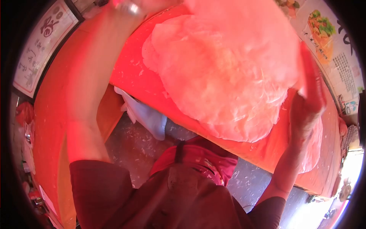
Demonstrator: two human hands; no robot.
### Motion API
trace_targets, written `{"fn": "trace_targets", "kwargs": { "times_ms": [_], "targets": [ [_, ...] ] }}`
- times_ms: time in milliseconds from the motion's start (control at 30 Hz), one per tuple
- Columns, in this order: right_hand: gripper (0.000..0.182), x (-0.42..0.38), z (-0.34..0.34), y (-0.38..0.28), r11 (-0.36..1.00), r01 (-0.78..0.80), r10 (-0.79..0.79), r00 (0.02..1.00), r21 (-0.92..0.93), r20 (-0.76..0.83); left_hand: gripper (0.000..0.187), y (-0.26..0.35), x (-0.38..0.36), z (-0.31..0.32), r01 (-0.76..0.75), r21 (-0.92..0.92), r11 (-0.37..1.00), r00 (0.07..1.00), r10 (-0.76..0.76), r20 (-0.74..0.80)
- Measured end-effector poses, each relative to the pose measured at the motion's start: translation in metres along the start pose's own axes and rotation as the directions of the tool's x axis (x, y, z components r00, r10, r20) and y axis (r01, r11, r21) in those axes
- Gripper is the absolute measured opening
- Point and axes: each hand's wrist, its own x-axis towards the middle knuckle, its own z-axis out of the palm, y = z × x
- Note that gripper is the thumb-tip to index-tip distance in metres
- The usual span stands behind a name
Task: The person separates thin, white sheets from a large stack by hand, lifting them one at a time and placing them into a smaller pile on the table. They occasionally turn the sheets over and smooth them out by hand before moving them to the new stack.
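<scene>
A large, thin, pale sheet (248, 34), apparently dough or flatbread, is lifted and blurred at the upper part of the head view. Its right edge is pinched in my right hand (308, 103), between thumb and fingers. Beneath it lies a broad stack of similar thin round sheets (217, 91) with wrinkled, layered edges. My left hand (156, 4) reaches to the top edge of the view, beside the lifted sheet; its fingers are cut off and smeared by motion. A shiny band (131, 7) circles the left wrist.
The stack lies on a red-lit table (131, 72) with scattered flakes. Another pale sheet (313, 149) hangs near the table's right side. Below are a white cloth (143, 114) and a flake-strewn floor (127, 141). A framed sign (44, 45) and a food poster (329, 57) flank the table.
</scene>
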Motion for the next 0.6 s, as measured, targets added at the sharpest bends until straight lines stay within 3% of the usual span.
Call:
{"fn": "trace_targets", "kwargs": {
  "times_ms": [33,67,133,167,200,267,300,400,600],
  "targets": [
    [0.057,-0.01,0.007,0.004,0.999,0.05,-0.049,0.998,-0.01,0.05,0.035,-0.013,-0.014,-0.004,-0.02,0.078,0.997,0.99,0.031,-0.139],
    [0.061,-0.02,0.016,0.008,0.995,0.101,-0.099,0.99,-0.013,0.102,0.032,-0.03,-0.037,-0.021,0.048,0.27,0.962,0.977,0.011,-0.214],
    [0.058,-0.054,0.037,0.003,0.99,0.128,-0.096,0.92,-0.059,0.381,0.03,-0.077,-0.074,-0.062,0.181,0.231,0.956,0.933,-0.092,-0.349],
    [0.056,-0.077,0.054,0.005,0.988,0.149,-0.117,0.883,-0.036,0.454,0.029,-0.101,-0.088,-0.08,0.215,0.004,0.977,0.904,-0.197,-0.38],
    [0.053,-0.099,0.069,0.007,0.985,0.169,-0.138,0.842,-0.013,0.522,0.025,-0.122,-0.109,-0.091,0.274,-0.012,0.962,0.817,-0.239,-0.524],
    [0.052,-0.126,0.085,0.004,0.985,0.169,-0.131,0.851,-0.028,0.508,0.018,-0.15,-0.147,-0.081,0.35,-0.101,0.931,0.6,-0.306,-0.739],
    [0.051,-0.132,0.088,0.002,0.986,0.165,-0.123,0.856,-0.04,0.502,0.018,-0.156,-0.16,-0.079,0.396,-0.166,0.903,0.625,-0.397,-0.671],
    [0.048,-0.119,0.08,0.002,0.993,0.115,-0.09,0.835,-0.013,0.543,0.02,-0.162,-0.177,-0.061,0.29,-0.228,0.929,0.647,-0.366,-0.669],
    [0.047,-0.123,0.081,-0.001,0.987,0.149,-0.086,0.817,-0.064,0.57,0.034,-0.177,-0.172,-0.053,0.266,-0.453,0.851,0.641,-0.507,-0.576]
  ]
}}
